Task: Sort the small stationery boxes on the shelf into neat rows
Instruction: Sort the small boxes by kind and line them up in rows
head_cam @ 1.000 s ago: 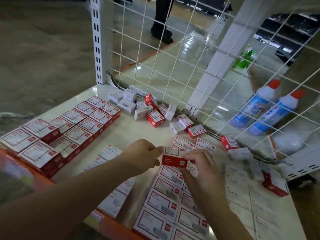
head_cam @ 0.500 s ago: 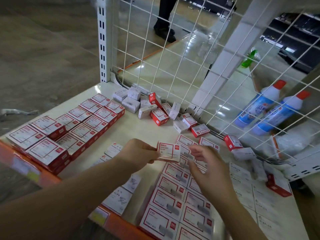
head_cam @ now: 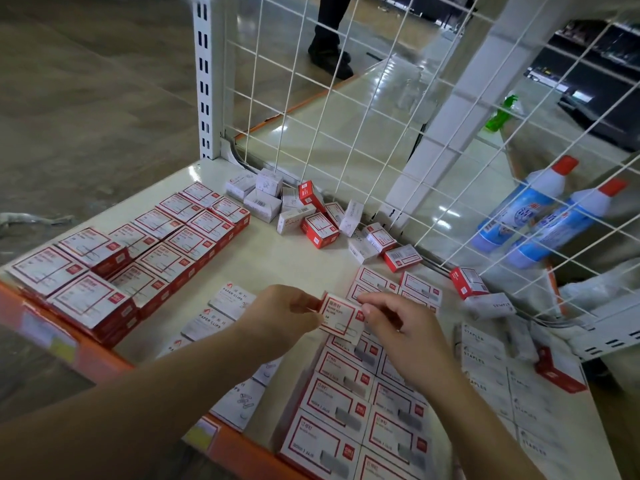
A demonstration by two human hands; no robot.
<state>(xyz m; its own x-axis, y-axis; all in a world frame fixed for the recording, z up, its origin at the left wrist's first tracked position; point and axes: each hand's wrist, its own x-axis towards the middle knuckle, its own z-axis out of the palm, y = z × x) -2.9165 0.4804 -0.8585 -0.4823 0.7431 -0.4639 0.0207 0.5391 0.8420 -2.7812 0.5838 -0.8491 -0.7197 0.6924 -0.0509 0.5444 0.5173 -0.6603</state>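
Our fingers (head_cam: 369, 311) pinch a small red-and-white box (head_cam: 341, 317) from both sides: the left hand (head_cam: 282, 317) at its left edge, the right hand (head_cam: 401, 329) at its right. We hold it just above the shelf (head_cam: 277, 261), over the near rows of boxes (head_cam: 363, 410). A loose heap of boxes (head_cam: 311, 216) lies against the wire mesh (head_cam: 346, 116).

Both forearms are being extended from the front edge over the shelf. A paper-clip box (head_cam: 341, 317) is being pinched between the left hand (head_cam: 277, 318) and the curled fingers of the right hand (head_cam: 398, 327).
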